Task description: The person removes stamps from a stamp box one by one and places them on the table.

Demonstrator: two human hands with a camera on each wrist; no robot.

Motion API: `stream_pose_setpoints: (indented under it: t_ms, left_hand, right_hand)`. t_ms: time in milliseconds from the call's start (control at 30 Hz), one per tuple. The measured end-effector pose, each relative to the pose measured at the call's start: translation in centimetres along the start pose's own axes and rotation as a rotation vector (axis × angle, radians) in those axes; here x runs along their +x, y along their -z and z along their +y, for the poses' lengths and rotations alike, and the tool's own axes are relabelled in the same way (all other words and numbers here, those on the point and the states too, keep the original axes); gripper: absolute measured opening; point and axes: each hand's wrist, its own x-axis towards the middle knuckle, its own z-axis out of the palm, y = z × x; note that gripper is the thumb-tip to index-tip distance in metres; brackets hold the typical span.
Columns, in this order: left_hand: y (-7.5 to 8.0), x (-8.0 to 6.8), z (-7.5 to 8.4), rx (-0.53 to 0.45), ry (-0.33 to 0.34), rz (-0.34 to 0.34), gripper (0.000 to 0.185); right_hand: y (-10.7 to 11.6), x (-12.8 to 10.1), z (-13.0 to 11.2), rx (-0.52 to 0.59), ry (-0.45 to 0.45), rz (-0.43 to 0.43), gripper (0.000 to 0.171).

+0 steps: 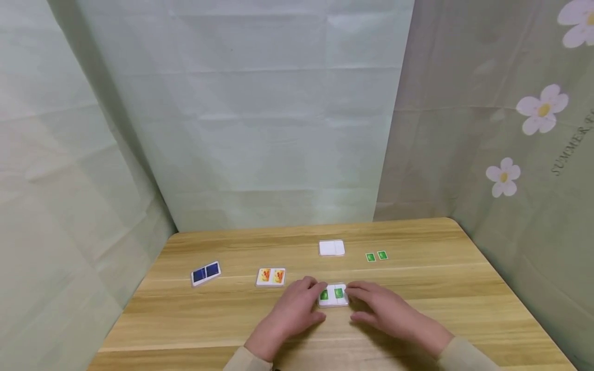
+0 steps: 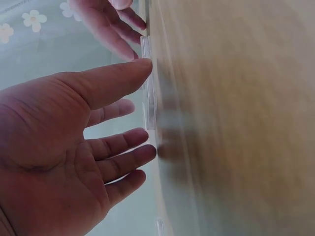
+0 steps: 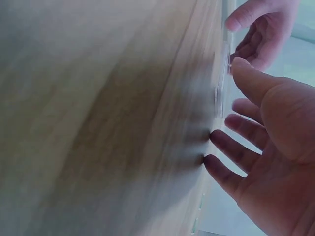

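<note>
The clear-edged case with two green pictures (image 1: pixel 332 296) lies flat on the wood-grain tabletop (image 1: pixel 441 268), straight toward the person from the blank white case (image 1: pixel 331 248), between the left hand (image 1: pixel 300 309) and the right hand (image 1: pixel 382 312). The left fingers (image 2: pixel 128 162) are nearly straight and spread, the thumb reaching out apart from them; the right fingers (image 3: pixel 234 150) are loosely spread too, thumb apart. Neither hand pinches anything. Fingertips come right up to the short ends of the green-picture case, though I cannot tell whether they all touch it.

It looks like thin, hard plastic, so I expect it to be light and stiff, and slick enough to slide if nudged from one side. Its low edge offers little to grip; the two short ends seem the best hold, with even, gentle pressure from both sides. Gripping across the flat face could smudge it, and a hard squeeze might crack it or pop it apart.

Around the blank case, the orange-picture case (image 1: pixel 271 277) lies left and nearer the person, the dark-blue case (image 1: pixel 206 273) farther left, and two loose green squares (image 1: pixel 370 257) just to the right.
</note>
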Motion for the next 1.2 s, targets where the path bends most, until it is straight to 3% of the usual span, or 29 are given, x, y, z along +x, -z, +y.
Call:
stream_pose_setpoints:
  t_ms: [333, 533, 1200]
  left_hand:
    - [-0.1, 1.3, -0.6, -0.075, -0.003, 0.006, 0.068]
    - [-0.2, 1.8, -0.9, -0.083, 0.002, -0.003, 0.069]
    - [-0.4, 2.3, -0.8, -0.114, -0.012, -0.014, 0.066]
  right_hand:
    - [-0.3, 1.4, 0.6, 0.156, -0.115, 0.040, 0.065]
    - [-0.6, 2.1, 0.8, 0.198, -0.125, 0.029, 0.068]
    - [-1.7, 3.3, 1.1, 0.181, -0.155, 0.059, 0.062]
